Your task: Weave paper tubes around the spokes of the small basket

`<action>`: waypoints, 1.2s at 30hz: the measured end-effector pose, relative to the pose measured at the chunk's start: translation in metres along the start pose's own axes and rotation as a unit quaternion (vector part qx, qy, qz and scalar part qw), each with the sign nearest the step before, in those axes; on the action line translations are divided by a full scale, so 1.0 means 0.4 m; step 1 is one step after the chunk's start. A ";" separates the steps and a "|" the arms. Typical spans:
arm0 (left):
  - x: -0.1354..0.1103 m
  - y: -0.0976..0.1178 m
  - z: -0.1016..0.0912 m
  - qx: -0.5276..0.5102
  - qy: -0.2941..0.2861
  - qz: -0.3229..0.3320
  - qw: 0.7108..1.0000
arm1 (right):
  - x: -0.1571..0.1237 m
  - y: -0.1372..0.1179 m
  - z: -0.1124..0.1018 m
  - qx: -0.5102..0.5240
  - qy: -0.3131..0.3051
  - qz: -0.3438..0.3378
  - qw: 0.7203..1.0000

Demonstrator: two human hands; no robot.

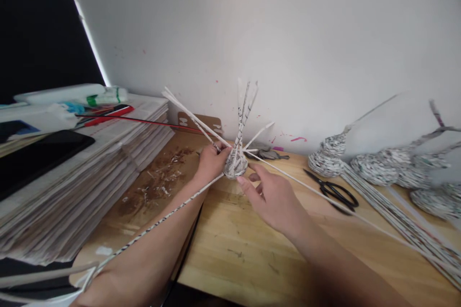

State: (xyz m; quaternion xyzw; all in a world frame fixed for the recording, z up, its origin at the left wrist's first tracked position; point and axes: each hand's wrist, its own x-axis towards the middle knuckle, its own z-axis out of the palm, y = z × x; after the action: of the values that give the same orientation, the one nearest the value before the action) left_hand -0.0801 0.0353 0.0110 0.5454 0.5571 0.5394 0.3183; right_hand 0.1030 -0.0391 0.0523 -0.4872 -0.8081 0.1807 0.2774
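Note:
A small woven piece of rolled newspaper strips (pixel 236 165) is held up over the wooden table, its loose strips (pixel 242 115) fanning upward and outward. My left hand (pixel 213 159) pinches it at its left side. My right hand (pixel 268 192) is at its lower right, fingers curved and apart, thumb tip at the base; whether it grips anything there I cannot make out. One long strip (pixel 173 212) runs from the piece down across my left forearm. Another strip (pixel 309 184) stretches to the lower right, passing above my right hand.
Black scissors (pixel 336 194) lie right of my hands, beside a bundle of paper strips (pixel 399 223). Finished-looking woven gourd shapes (pixel 326 158) stand along the wall. At left, a tall newspaper stack (pixel 108 172) carries a phone (pixel 46 156) and a red cutter (pixel 108 116). Shavings (pixel 154 182) litter the brown board.

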 end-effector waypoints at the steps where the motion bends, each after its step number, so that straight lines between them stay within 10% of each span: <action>1: -0.001 0.000 0.002 -0.003 -0.006 0.000 1.000 | 0.002 0.003 0.008 0.060 -0.024 0.013 0.998; 9: -0.021 0.005 0.026 -0.035 -0.103 0.000 0.994 | 0.011 0.018 0.103 0.452 -0.048 0.169 0.874; 18: -0.032 0.019 0.026 -0.084 -0.138 0.001 0.987 | 0.016 0.004 0.104 0.574 -0.019 0.196 0.795; 27: -0.040 0.039 0.027 -0.035 -0.091 0.049 0.994 | 0.034 0.007 0.058 0.707 -0.022 0.318 0.632; 36: -0.045 0.031 0.029 0.005 -0.141 0.050 0.989 | 0.053 0.030 0.094 0.661 0.033 0.402 0.634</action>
State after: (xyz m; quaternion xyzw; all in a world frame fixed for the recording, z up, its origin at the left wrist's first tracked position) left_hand -0.0623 0.0189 0.0160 0.6449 0.4812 0.4698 0.3632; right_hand 0.0800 -0.0155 0.0218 -0.4560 -0.1877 0.7435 0.4518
